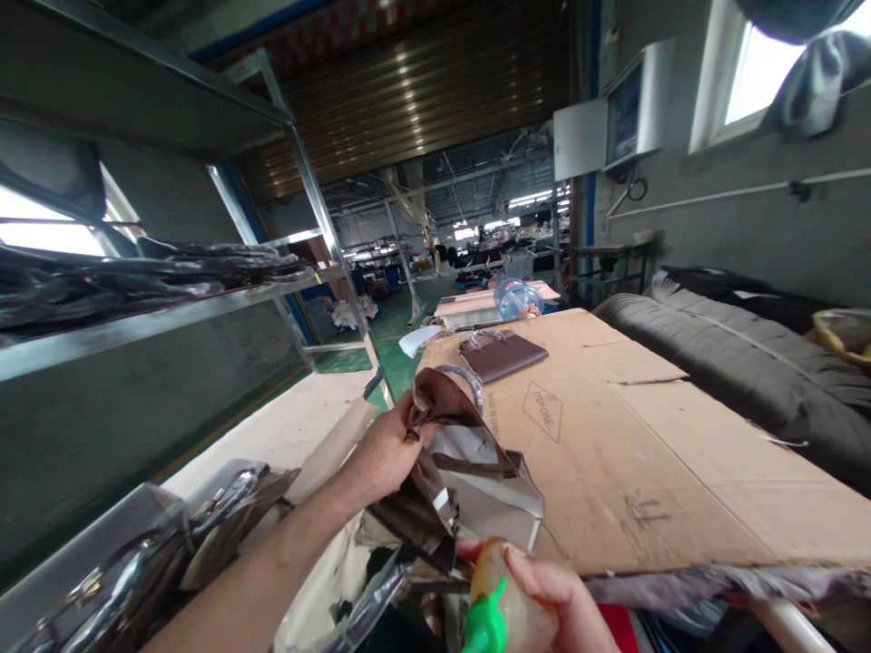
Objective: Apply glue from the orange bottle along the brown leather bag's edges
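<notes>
My left hand [387,453] is closed on the upper edge of a brown handbag [442,399], whose open mouth and grey lining face me. The handbag is tilted over the near left corner of the cardboard-covered table, with a wrapped handle loop [469,381] behind it. My right hand [551,580] grips a yellowish squeeze bottle [521,608] with a bright green cap [486,621] pointing down towards me. The fingertips of that hand are close to the handbag's lower edge; whether they touch it I cannot tell. A flat brown handbag [507,355] lies farther back on the table.
Cardboard sheets [612,453] cover the table. A clear blue plastic jug [517,299] lies at its far end. Wrapped bags with metal fittings [224,508] sit low on my left, below a metal rack [313,181]. Grey fabric rolls [735,363] line the right side.
</notes>
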Demonstrator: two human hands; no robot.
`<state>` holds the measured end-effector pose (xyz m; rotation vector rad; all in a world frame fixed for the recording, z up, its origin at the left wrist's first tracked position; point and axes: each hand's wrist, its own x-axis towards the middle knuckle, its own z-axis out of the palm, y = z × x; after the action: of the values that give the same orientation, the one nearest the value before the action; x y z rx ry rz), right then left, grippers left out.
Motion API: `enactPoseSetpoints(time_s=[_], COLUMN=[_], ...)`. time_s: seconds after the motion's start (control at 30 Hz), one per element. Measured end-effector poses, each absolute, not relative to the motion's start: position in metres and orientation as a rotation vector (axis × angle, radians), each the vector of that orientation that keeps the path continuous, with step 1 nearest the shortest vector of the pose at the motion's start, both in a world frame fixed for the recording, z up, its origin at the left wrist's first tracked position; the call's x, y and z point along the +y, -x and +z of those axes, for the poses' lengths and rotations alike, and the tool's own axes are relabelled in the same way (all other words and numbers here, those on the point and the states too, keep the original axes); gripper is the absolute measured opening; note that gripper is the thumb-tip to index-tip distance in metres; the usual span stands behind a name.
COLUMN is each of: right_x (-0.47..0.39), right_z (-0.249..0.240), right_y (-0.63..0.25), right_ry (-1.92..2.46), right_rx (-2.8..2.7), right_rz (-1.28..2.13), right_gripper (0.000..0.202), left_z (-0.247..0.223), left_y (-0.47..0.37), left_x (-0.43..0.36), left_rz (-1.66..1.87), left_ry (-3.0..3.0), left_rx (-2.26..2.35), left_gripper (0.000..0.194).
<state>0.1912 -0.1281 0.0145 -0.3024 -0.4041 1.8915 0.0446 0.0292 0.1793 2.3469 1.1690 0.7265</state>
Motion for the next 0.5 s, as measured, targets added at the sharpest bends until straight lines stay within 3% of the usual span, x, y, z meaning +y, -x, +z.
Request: enactPoseSetpoints(time_s=[0.17,0.33,0.5], right_x=[-0.129,-0.129,-0.124], right_z=[0.013,0.008,0.004], right_y=[-0.194,-0.192,-0.193], right_ry=[0.328,0.38,0.267], right_rx=[-0.426,-0.423,-0.343], right_rz=[1.852,1.805,1.955], right_gripper=[0.065,0.063,0.063], left_z=[0.177,0.175,0.177], left_y=[-0.043,-0.042,-0.043], left_x=[0.03,0.033,0.03], left_rz=[0.771,0.765,0.798], left_ry=[-2.324,-2.333,-2.262], left_rx=[1.087,1.129,1.102], left_gripper=[0.029,0.042,0.039])
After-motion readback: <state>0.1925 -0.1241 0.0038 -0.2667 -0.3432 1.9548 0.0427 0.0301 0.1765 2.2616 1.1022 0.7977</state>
